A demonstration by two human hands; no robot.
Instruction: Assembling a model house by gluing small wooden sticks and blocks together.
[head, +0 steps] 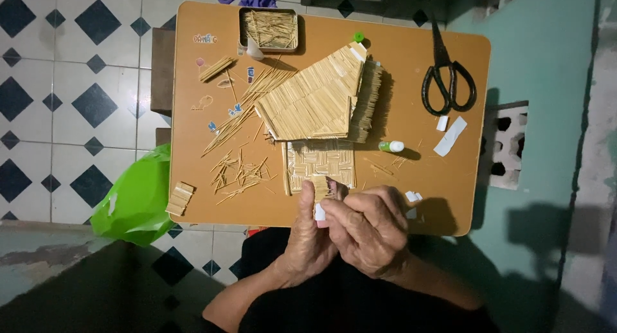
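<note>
My left hand [307,233] and my right hand [369,225] meet over the near edge of a small brown table [411,63]. Together they pinch a little panel of glued toothpicks [319,186] with a white strip at its lower end. Just beyond the hands stands a toothpick house model [321,105], its slanted roof made of rows of sticks and its woven front wall [321,162] facing me.
Loose toothpicks [241,172] lie scattered left of the model. A tin of toothpicks [270,29] sits at the far edge, black scissors [445,76] at the right, a glue bottle [392,146], white paper scraps [451,135]. A green plastic bag [135,201] lies on the tiled floor.
</note>
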